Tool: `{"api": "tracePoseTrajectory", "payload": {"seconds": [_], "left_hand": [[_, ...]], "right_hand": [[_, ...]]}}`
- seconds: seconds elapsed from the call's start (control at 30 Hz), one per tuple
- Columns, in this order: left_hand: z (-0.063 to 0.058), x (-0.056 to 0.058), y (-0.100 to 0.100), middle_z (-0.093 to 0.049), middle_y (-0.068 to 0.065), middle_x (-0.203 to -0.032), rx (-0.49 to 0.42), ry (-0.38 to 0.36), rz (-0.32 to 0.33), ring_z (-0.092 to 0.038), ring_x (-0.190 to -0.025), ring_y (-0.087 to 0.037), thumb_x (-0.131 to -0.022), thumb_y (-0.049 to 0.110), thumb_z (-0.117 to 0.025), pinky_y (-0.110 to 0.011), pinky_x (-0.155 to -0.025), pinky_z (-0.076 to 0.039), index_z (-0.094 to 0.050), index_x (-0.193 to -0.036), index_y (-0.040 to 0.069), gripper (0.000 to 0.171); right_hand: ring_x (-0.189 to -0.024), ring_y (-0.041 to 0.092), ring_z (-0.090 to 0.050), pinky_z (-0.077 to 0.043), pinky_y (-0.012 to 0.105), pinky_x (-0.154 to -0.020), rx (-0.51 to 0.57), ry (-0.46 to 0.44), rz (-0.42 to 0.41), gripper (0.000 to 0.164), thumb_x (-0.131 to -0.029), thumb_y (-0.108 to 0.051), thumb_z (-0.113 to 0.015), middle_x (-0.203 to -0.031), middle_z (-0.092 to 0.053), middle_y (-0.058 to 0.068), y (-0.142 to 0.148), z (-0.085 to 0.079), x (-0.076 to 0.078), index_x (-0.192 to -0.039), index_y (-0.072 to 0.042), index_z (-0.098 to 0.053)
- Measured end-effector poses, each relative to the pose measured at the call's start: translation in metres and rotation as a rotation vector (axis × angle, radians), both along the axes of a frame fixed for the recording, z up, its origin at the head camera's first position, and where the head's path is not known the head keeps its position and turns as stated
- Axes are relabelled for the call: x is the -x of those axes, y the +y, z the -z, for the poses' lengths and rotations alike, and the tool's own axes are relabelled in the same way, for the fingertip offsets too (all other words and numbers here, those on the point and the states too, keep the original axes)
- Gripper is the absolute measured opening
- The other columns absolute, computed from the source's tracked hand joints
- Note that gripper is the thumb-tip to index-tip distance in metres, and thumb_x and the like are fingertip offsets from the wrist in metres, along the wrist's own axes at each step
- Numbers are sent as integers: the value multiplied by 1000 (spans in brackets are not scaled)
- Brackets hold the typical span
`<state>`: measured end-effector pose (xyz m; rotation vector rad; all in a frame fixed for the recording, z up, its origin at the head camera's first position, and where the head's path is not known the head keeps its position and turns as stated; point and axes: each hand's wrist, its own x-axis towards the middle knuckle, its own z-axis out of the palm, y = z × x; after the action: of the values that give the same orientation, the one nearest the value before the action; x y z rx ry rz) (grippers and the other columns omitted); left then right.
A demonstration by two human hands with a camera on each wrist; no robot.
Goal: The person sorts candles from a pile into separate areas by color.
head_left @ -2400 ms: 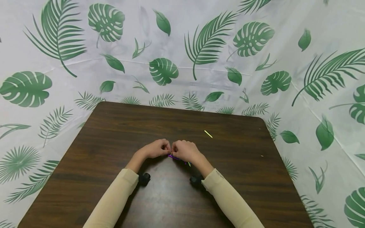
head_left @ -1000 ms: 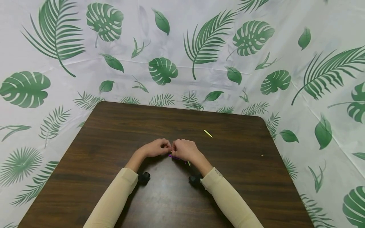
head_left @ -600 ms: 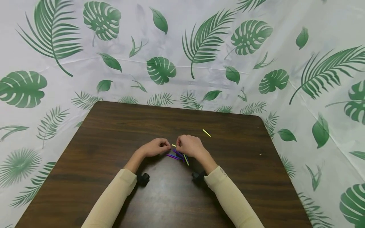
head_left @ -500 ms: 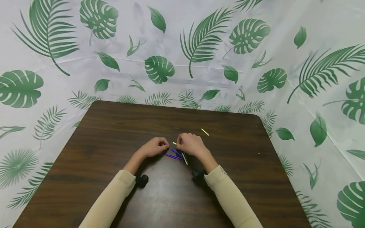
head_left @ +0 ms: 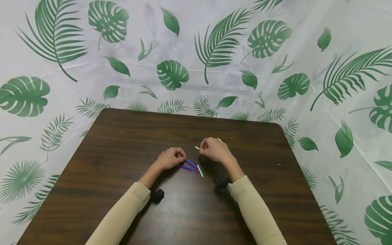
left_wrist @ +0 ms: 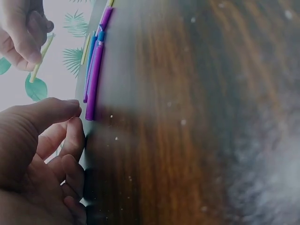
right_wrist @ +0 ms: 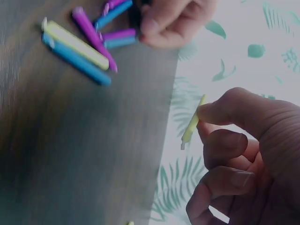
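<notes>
My right hand (head_left: 214, 149) pinches a yellow birthday candle (right_wrist: 192, 124) between thumb and index finger, its pale wick pointing away from the fingertips in the right wrist view. My left hand (head_left: 172, 158) rests low at the table, fingers loosely curled, thumb tip against the index finger with nothing visible between them. Just beyond its fingertips lies a loose cluster: a yellow candle (right_wrist: 77, 44) beside a blue candle (right_wrist: 77, 63), a purple candle (right_wrist: 93, 37) crossing close to them, and further purple and blue ones partly overlapped by the left fingers in the right wrist view.
Another yellow candle (head_left: 220, 140) lies behind the right hand, mostly hidden by it. A tiny pale bit (head_left: 279, 164) sits toward the right side of the dark wooden table (head_left: 137, 132). A leaf-printed cloth (head_left: 183, 44) hangs behind and to the right.
The two hands, earlier together over the cluster, have parted. My right hand has moved right and back, carrying the yellow candle and uncovering the cluster; the left has barely moved.
</notes>
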<state>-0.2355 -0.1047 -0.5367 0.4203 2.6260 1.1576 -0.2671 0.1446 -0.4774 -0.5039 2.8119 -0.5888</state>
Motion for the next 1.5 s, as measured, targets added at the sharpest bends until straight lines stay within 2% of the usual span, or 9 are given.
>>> {"api": "tracePoseTrajectory", "payload": {"seconds": [0.1, 0.2, 0.7, 1.0, 1.17, 1.5], "left_hand": [[-2, -2, 1, -73, 7, -90, 14, 8, 13, -58, -76, -10, -103, 27, -72, -49, -96, -41, -78, -107, 22, 10], [-3, -3, 0, -72, 6, -90, 13, 6, 26, -58, -76, -11, -103, 27, -71, -52, -99, -36, -79, -111, 20, 13], [-10, -3, 10, -70, 3, -86, 5, -41, 1, -59, -71, -14, -102, 27, -73, -49, -91, -25, -79, -108, 19, 11], [-9, -7, 11, -70, 5, -83, 23, -16, -19, -57, -75, -13, -103, 29, -73, -46, -87, -24, -81, -107, 21, 12], [-6, -7, 10, -69, 6, -81, 48, -10, -38, -56, -75, -13, -103, 31, -72, -45, -86, -25, -82, -104, 23, 12], [-7, -6, 11, -71, 5, -81, 31, -13, -28, -56, -74, -13, -104, 30, -72, -45, -86, -24, -81, -103, 22, 12]], "right_hand": [[-73, 17, -61, -47, 36, -67, 26, -18, 30, 11, -98, -30, -70, -84, -68, -3, 10, -3, 4, -98, -19, -74], [-74, 18, -60, -46, 38, -68, 37, -26, 57, 12, -100, -29, -68, -83, -66, -1, 20, -5, 8, -99, -18, -74], [-80, 22, -61, -45, 40, -73, 39, -34, 132, 17, -102, -31, -65, -92, -69, 1, 64, -10, 22, -103, -16, -75], [-78, 22, -61, -46, 41, -72, -6, -31, 165, 18, -102, -28, -64, -89, -69, 2, 85, -18, 27, -103, -14, -75], [-81, 24, -62, -46, 41, -73, -19, -36, 168, 21, -103, -26, -63, -92, -69, 4, 93, -18, 34, -107, -10, -76], [-86, 26, -64, -49, 46, -77, -61, -42, 188, 23, -101, -30, -62, -99, -72, 5, 107, -11, 54, -104, -13, -77]]}}
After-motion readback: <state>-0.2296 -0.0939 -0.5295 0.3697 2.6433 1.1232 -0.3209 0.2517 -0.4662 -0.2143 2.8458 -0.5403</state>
